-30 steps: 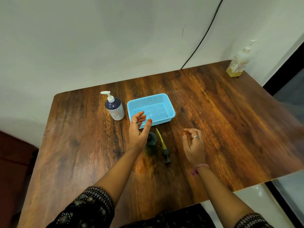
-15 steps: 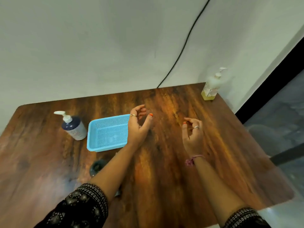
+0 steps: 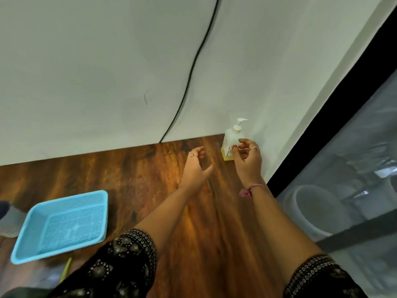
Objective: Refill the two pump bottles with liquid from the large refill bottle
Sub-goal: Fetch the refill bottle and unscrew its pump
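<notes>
A translucent pump bottle [image 3: 231,139] with a white pump and a little yellow liquid stands in the far right corner of the wooden table [image 3: 137,173], against the wall. My right hand [image 3: 248,160] is at its right side with fingers curled and apart; the thumb tip overlaps the label, and no firm grip shows. My left hand [image 3: 196,167] hovers open over the table just left of the bottle. Part of the dark blue pump bottle [image 3: 7,220] shows at the left edge. A yellow-green pump tube [image 3: 65,269] lies in front of the basket, mostly behind my sleeve.
An empty light blue mesh basket [image 3: 64,197] sits at the left. A black cable [image 3: 190,82] runs down the white wall to the table's back edge. The table's right edge meets a black frame [image 3: 322,125] with a grey screen beyond it.
My view has swung right and forward. Both hands have reached toward the far right corner, and my right hand has arrived at the translucent pump bottle. The basket has slid toward the left of my view.
</notes>
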The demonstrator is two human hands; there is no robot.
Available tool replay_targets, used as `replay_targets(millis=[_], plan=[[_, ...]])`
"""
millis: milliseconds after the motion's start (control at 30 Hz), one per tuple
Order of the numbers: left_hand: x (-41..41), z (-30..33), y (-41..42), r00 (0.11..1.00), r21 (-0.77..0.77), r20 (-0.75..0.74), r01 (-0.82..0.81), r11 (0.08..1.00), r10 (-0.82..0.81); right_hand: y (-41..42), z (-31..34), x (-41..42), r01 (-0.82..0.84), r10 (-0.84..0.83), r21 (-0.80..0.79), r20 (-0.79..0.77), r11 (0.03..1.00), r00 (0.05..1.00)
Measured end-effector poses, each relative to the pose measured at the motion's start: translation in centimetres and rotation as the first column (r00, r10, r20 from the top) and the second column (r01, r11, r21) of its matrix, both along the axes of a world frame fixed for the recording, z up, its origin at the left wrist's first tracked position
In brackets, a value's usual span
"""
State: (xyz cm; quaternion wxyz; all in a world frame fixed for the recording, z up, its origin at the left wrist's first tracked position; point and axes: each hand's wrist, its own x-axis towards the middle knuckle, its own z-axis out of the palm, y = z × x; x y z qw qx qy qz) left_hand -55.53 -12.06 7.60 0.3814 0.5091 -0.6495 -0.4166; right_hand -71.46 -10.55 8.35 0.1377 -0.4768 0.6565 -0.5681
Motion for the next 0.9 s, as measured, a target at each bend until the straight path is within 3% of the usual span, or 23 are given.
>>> replay_targets(millis=[167,433,633,900], plan=[[-6.3,-1.1,-5.0,0.993,0.024,0.113,0.014,1.000,-0.016,-5.5,0.0,-4.5,0.026,-0.028,0.086,0.023,0.996,0.999],[-11.6,-4.4,-12.8,0.986,0.142,0.156,0.033,0.989,-0.055,-11.1,-2.2,-8.4,0.029,-0.032,0.264,0.008,0.964,0.999],[-14.0,-6.0,-15.3,0.978,0.171,0.105,0.160,0.972,-0.179,-13.5,-2.9,-9.4,-0.041,0.044,0.289,-0.002,0.956,0.999],[-13.9,-8.1,-17.0,0.990,0.209,0.050,0.118,0.971,-0.131,-14.7,-3.5,-9.3,-0.029,0.046,0.287,-0.051,0.957,0.998]])
